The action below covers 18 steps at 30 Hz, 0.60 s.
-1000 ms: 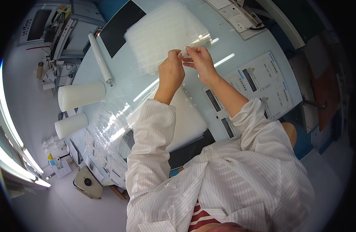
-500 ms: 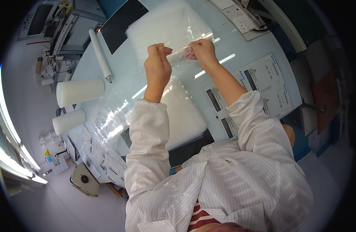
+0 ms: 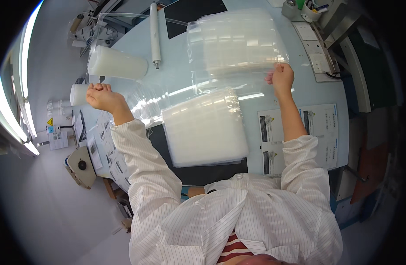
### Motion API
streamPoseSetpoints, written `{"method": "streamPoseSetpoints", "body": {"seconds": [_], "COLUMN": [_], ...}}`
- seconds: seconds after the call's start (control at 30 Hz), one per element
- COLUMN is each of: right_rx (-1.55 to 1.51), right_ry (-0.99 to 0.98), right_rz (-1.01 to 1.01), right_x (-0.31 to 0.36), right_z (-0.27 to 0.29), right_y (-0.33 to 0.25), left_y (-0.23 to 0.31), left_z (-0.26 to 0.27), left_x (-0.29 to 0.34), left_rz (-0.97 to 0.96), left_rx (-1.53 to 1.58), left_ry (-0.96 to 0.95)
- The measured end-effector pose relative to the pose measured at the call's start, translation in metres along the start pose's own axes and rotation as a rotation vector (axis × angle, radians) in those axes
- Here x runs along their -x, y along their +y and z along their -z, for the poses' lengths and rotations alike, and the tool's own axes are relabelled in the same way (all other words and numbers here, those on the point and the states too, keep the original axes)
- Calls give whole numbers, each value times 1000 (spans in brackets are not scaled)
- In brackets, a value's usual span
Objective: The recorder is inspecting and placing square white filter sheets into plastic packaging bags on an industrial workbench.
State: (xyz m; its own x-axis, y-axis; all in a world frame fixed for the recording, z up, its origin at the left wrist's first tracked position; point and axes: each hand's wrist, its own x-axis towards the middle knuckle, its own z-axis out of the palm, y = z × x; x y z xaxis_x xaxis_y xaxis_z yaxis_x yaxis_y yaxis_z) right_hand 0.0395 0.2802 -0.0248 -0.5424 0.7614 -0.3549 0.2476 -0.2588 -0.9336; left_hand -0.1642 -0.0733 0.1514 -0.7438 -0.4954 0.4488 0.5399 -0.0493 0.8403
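One stack [image 3: 205, 132] is set by the tabletop's [image 3: 320, 95] near edge; clear film [image 3: 178, 70] is spread wide, gripped by closed left hand [image 3: 105, 99] and right hand [image 3: 282, 80], not yet released.

Clear film [image 3: 198, 73] in right grip [image 3: 281, 81]

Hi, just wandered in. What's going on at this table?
A person stands at the table with arms spread wide. The left hand and right hand are closed, apparently pinching a clear plastic film that spans between them. The far stack of translucent sheets lies beside the right hand; the near stack of translucent sheets lies in front of the person, over a black mat. Two pale rolls lie by the left hand.
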Motion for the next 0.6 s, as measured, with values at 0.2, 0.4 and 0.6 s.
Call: {"method": "streamPoseSetpoints", "body": {"seconds": [0.2, 0.4, 0.6], "right_rx": [135, 101, 44], "right_ry": [-68, -140, -163], "right_rz": [29, -25, -83], "right_x": [-19, -23, -17], "right_z": [24, 31, 30], "right_y": [9, 3, -6], "left_y": [42, 4, -53], "left_z": [97, 204, 156], "left_x": [6, 23, 88], "left_rz": [-194, -662, -196], "left_rx": [-272, -1023, -874], "left_ry": [39, -721, -855]}}
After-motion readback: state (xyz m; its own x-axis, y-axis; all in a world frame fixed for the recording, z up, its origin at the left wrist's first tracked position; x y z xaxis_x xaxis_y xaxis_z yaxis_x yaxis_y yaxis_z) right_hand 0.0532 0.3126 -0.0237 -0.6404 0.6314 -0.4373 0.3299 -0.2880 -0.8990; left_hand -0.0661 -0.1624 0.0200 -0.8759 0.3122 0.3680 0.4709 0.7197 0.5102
